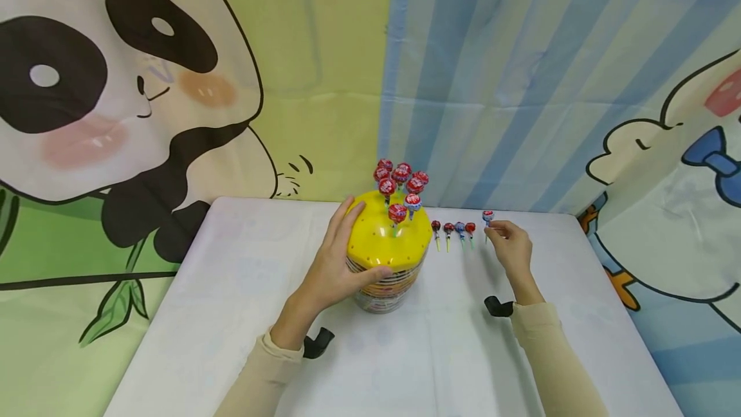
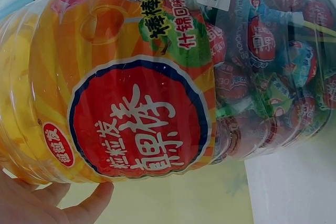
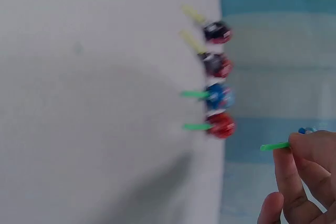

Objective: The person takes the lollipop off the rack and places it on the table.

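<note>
My left hand (image 1: 332,266) grips a clear plastic jar (image 1: 383,298) near its yellow lid (image 1: 379,246), thumb across the near side and fingers round the left. In the left wrist view, its fingertips reach the side of the jar, whose orange label (image 2: 139,124) covers part of the wall; wrapped lollipops (image 2: 283,72) fill the see-through part. Several lollipops (image 1: 401,174) stand upright on the lid. To the right, my right hand (image 1: 512,253) pinches a lollipop (image 1: 488,215) by its green stick (image 3: 274,146), head up, above the white table (image 1: 457,352).
Several lollipops lie in a row right of the jar, among them a blue one (image 1: 460,228) and a red one (image 1: 471,228). Small holes dot the lid. Behind the table's far edge hangs a cartoon-printed cloth (image 1: 324,69).
</note>
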The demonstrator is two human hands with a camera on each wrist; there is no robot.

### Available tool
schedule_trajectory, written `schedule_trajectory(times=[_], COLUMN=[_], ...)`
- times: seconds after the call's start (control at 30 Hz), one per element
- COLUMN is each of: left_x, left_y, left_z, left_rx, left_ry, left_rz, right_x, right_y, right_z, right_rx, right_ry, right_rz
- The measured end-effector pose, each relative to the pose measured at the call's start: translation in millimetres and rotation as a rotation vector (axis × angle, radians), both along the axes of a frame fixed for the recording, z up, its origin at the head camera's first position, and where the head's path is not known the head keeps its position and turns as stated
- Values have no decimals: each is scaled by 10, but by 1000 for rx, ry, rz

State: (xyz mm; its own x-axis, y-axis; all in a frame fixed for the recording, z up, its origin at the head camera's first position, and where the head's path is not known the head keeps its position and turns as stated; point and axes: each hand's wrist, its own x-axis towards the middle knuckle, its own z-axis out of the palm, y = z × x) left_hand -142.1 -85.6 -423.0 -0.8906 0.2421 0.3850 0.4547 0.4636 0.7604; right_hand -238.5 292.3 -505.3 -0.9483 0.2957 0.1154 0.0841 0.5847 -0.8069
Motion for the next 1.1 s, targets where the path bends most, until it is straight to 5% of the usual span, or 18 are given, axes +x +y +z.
schedule_trajectory(times=[0.33, 1.1], left_x=[0, -4], left_y=[21, 0], left_z=[-9, -9], left_rx=[0, -22], left_ry=[2, 32], left_rz=[-8, 8], right_x=[-182, -290], right_y=[154, 166], right_z=[-367, -471], right_rx=[68, 195], right_ry=[-246, -258], right_rz=[-53, 13])
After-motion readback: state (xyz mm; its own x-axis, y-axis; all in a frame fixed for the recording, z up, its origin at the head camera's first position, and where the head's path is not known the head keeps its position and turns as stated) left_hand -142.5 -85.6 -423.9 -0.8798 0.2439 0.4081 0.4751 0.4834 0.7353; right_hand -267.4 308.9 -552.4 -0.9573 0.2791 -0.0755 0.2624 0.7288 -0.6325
